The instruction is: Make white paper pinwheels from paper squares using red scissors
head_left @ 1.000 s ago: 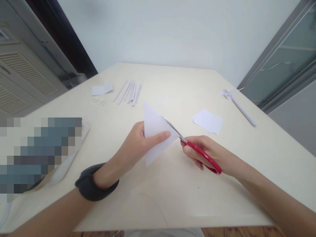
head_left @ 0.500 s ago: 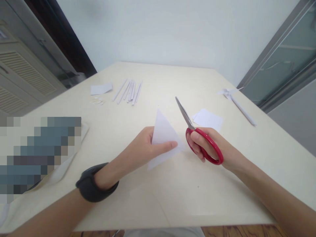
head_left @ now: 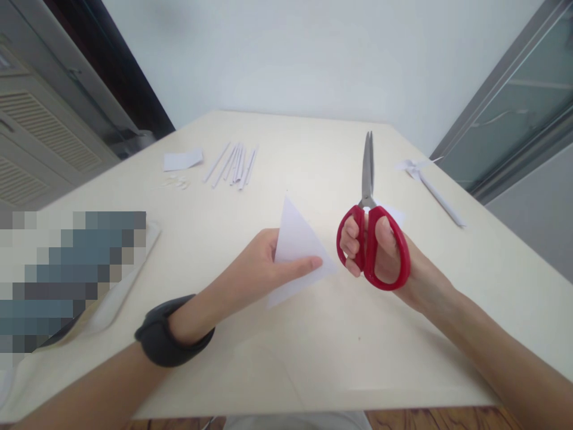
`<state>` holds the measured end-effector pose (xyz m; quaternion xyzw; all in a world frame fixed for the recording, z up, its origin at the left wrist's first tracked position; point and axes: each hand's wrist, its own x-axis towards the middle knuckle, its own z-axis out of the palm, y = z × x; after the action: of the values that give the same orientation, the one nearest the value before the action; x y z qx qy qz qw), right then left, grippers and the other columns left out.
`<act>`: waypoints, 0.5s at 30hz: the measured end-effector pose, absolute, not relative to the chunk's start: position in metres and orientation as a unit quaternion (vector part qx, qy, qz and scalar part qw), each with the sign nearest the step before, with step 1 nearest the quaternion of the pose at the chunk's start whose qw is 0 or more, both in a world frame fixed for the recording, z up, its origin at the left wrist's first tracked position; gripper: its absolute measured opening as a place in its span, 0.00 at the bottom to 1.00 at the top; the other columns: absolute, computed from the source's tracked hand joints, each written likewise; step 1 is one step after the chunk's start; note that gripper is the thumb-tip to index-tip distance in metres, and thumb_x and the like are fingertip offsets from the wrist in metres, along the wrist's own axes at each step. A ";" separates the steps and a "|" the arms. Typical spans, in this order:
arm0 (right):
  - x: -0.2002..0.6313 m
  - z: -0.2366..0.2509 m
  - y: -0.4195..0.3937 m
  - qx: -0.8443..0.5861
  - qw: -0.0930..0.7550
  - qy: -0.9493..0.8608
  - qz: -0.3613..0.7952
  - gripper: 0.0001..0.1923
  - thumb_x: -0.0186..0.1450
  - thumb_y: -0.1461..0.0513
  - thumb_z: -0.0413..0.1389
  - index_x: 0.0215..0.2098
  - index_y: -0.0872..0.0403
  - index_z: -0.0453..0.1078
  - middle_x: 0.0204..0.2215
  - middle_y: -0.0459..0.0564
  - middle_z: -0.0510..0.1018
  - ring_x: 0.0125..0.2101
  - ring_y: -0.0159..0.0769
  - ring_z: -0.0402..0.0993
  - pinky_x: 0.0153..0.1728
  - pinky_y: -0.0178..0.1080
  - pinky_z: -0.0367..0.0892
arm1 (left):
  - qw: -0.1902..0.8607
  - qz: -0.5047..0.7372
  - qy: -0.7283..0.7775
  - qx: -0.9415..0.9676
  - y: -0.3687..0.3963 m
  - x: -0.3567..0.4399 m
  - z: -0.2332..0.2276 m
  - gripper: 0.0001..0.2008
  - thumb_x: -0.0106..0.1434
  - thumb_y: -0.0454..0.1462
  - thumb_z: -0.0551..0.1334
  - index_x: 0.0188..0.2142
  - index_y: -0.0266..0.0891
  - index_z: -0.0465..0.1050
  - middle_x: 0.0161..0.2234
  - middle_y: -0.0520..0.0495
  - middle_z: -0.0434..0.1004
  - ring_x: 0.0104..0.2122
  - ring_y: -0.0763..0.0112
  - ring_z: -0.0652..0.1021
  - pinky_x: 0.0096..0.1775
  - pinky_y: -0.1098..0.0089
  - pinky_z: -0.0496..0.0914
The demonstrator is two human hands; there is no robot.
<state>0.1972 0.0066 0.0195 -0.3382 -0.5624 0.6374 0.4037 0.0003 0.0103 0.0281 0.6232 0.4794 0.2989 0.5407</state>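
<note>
Nearest the camera, one dark wrist strap (head_left: 172,334) circles the left forearm. Beyond it the left hand (head_left: 250,269) pinches one folded white paper triangle (head_left: 298,251), thumb lying across its front and the other fingers behind it, so the sheet stands tilted above the table (head_left: 313,358) with its point up. Just to the right of that thumb, and clear of the paper, the right hand (head_left: 380,257) is closed through the two red loops of one pair of scissors (head_left: 369,227); the blades are shut together and point straight up and away. Behind the right hand's fingers, partly hidden, lies a small pile of white sheets (head_left: 394,214). Farther off to the right rests one paper pinwheel (head_left: 425,179). Far beyond the left fingers lie a bundle of rolled paper sticks (head_left: 235,164), too close together to count, and one white scrap (head_left: 183,160).
</note>
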 end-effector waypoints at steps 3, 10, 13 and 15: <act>0.199 0.021 0.007 -0.346 0.394 -0.556 0.644 0.18 0.65 0.47 0.46 0.30 0.52 0.59 0.26 0.43 0.62 0.22 0.28 0.61 0.26 0.34 0.59 | 0.522 0.329 0.490 0.616 0.010 0.002 0.024 0.07 0.51 0.40 0.67 0.30 0.39 0.77 0.26 0.51 0.80 0.23 0.68 0.78 0.20 0.75 0.69; 0.203 0.013 0.008 -0.379 0.278 -0.629 0.620 0.16 0.60 0.50 0.56 0.27 0.54 0.61 0.21 0.41 0.59 0.19 0.25 0.57 0.19 0.31 0.51 | 0.501 0.340 0.486 0.630 0.009 0.001 0.022 0.09 0.52 0.40 0.66 0.32 0.39 0.77 0.28 0.50 0.81 0.26 0.66 0.79 0.24 0.74 0.71; 0.202 0.013 0.007 -0.372 0.268 -0.618 0.639 0.17 0.61 0.50 0.54 0.27 0.54 0.61 0.21 0.41 0.59 0.19 0.26 0.59 0.20 0.32 0.53 | 0.499 0.341 0.487 0.630 0.009 0.000 0.022 0.09 0.52 0.41 0.66 0.32 0.38 0.77 0.29 0.49 0.81 0.27 0.65 0.79 0.24 0.73 0.72; 0.201 0.015 0.006 -0.359 0.282 -0.593 0.663 0.17 0.64 0.49 0.50 0.27 0.54 0.60 0.22 0.42 0.60 0.20 0.27 0.60 0.22 0.33 0.55 | 0.501 0.351 0.490 0.622 0.009 0.000 0.023 0.09 0.51 0.40 0.66 0.31 0.38 0.77 0.29 0.49 0.81 0.27 0.64 0.79 0.25 0.72 0.72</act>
<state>0.2015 0.0061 0.0152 -0.3593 -0.5932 0.6629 0.2820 0.0001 0.0093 0.0225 0.6216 0.4895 0.3506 0.5011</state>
